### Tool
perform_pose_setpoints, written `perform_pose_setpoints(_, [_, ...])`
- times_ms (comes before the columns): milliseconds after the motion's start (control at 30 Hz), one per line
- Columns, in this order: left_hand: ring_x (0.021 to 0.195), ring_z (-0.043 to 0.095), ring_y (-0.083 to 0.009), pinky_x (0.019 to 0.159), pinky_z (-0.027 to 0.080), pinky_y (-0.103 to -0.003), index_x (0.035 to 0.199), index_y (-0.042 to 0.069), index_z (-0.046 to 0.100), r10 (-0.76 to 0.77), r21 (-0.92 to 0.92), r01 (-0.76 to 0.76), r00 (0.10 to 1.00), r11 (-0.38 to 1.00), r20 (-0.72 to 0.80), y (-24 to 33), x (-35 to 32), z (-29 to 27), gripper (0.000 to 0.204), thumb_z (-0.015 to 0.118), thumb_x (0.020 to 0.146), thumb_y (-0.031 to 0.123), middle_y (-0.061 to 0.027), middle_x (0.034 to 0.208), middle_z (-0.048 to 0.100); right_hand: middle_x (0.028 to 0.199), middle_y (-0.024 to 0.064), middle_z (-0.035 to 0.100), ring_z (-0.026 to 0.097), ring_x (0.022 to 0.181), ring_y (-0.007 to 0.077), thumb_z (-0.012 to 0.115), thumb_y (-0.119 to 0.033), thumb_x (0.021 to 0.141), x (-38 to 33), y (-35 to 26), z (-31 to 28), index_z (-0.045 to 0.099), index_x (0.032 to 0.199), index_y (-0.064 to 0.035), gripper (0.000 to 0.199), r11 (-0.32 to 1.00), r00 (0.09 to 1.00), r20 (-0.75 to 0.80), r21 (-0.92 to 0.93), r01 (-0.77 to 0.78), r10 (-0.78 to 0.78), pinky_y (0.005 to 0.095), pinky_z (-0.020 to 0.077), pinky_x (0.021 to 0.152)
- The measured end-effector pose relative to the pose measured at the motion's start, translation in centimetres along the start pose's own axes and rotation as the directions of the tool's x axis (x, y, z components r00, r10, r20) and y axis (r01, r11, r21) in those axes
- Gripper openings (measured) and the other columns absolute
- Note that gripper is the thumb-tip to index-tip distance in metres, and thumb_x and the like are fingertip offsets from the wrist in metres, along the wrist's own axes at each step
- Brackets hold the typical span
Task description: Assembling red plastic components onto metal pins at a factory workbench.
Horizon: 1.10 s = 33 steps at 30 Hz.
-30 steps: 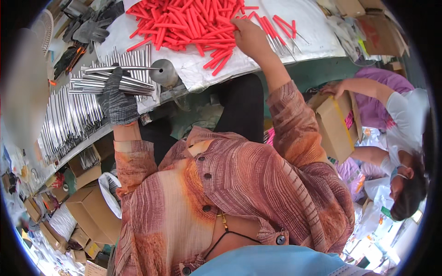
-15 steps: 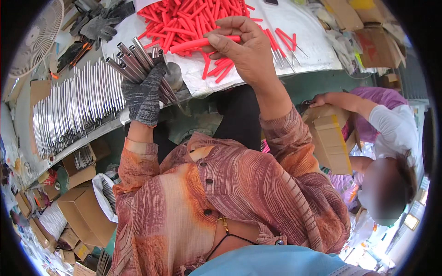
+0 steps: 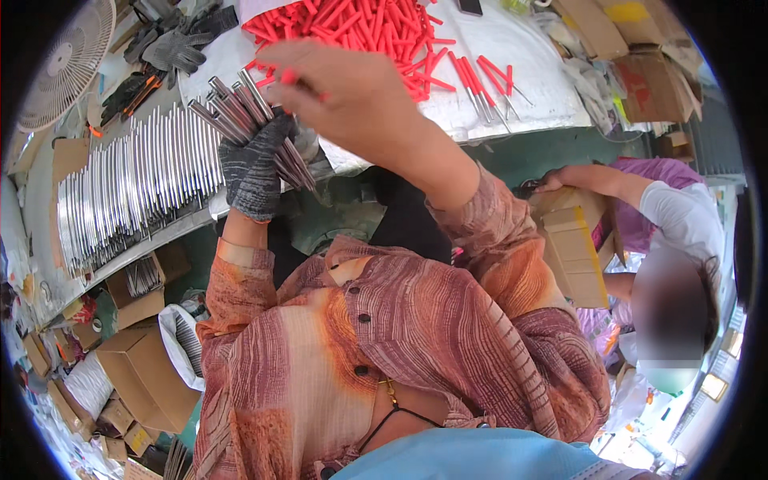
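My left hand (image 3: 254, 172), in a dark grey knit glove, is closed round a bundle of shiny metal tubes (image 3: 232, 110) that tilt up and to the left. My bare right hand (image 3: 344, 100), smeared by motion, is just right of the bundle's upper ends. A red tube (image 3: 288, 77) shows end-on at its fingertips; the rest is hidden by the hand. Behind the hand, a heap of loose red tubes (image 3: 376, 28) covers part of the white sheet (image 3: 552, 96). To the right lie a few thin metal rods with red sleeves (image 3: 472, 80).
A long row of metal rods (image 3: 132, 180) lines the bench at left, below grey gloves (image 3: 172, 52) and a fan (image 3: 68, 60). Cardboard boxes (image 3: 148, 372) stand on the floor at lower left. At right, another person's arm (image 3: 604, 178) reaches to a carton (image 3: 572, 248).
My right hand has swung left from above the sheet to the tops of the metal tubes, bringing the red tube along. My left hand has barely moved.
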<state>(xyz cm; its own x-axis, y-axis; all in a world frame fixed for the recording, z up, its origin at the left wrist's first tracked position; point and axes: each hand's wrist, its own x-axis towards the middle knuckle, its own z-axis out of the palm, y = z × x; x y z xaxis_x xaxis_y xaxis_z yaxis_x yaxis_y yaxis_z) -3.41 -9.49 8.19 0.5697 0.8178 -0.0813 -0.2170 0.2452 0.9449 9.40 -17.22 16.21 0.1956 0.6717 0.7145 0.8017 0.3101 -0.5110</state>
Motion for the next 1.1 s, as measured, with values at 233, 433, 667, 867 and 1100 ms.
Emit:
perform_pose_setpoints(233, [0.096,0.058,-0.0231,0.085,0.047,-0.036,0.109,-0.001,0.053,-0.303,-0.529,0.341,0.940,0.777,0.160,-2.1,1.7,-2.5,0.035,0.059,0.077,0.013,-0.0095,0.105,0.059,0.073,0.0070,0.058,0.057,0.068,0.0160,0.043,-0.022,0.091,-0.2,1.6,2.2,0.057,0.083,0.0001,0.027,0.787,0.879,0.380,0.430,-0.443,0.288,0.0285,0.0457,0.065])
perform_pose_setpoints(433, [0.079,0.059,-0.0204,0.072,0.048,-0.033,0.089,0.004,0.056,-0.261,-0.524,0.260,0.963,0.811,0.072,-0.8,1.8,-3.5,0.017,0.058,0.076,0.014,-0.0081,0.084,0.061,0.069,0.0070,0.055,0.055,0.068,0.0157,0.040,-0.025,0.091,-2.7,2.5,4.4,0.054,0.079,-0.0007,0.031,0.789,0.899,0.305,0.443,-0.427,0.315,0.0282,0.0445,0.066])
perform_pose_setpoints(667, [0.076,0.060,-0.0182,0.072,0.050,-0.034,0.098,0.006,0.057,-0.227,-0.494,0.264,0.964,0.828,0.135,-1.3,1.6,-5.4,0.016,0.056,0.081,0.008,-0.0064,0.085,0.062,0.078,0.0089,0.050,0.050,0.070,0.0208,0.047,-0.027,0.089,-0.2,8.2,3.5,0.048,0.081,-0.0021,0.026,0.878,0.871,-0.355,0.452,-0.157,0.339,0.0319,0.0405,0.062])
perform_pose_setpoints(867, [0.074,0.060,-0.0165,0.068,0.050,-0.032,0.098,0.007,0.057,-0.233,-0.453,0.201,0.972,0.868,-0.016,-1.0,2.1,-5.2,0.018,0.060,0.080,0.006,-0.0046,0.086,0.062,0.097,0.0183,0.059,0.057,0.089,0.0333,0.055,-0.027,0.079,-12.5,25.9,-9.9,0.047,0.113,-0.0043,0.042,0.482,0.783,-0.352,-0.637,-0.602,0.512,0.0453,0.0458,0.076])
perform_pose_setpoints(1100, [0.088,0.056,-0.0188,0.075,0.048,-0.033,0.105,0.002,0.058,-0.062,-0.168,0.014,0.957,0.986,-0.285,-0.4,2.4,-6.0,0.026,0.057,0.084,0.016,-0.0087,0.092,0.059,0.090,0.0157,0.061,0.059,0.083,0.0335,0.055,-0.012,0.074,-14.8,24.0,-7.4,0.046,0.120,-0.0125,0.047,0.544,0.783,0.079,-0.762,-0.352,0.617,0.0460,0.0471,0.067])
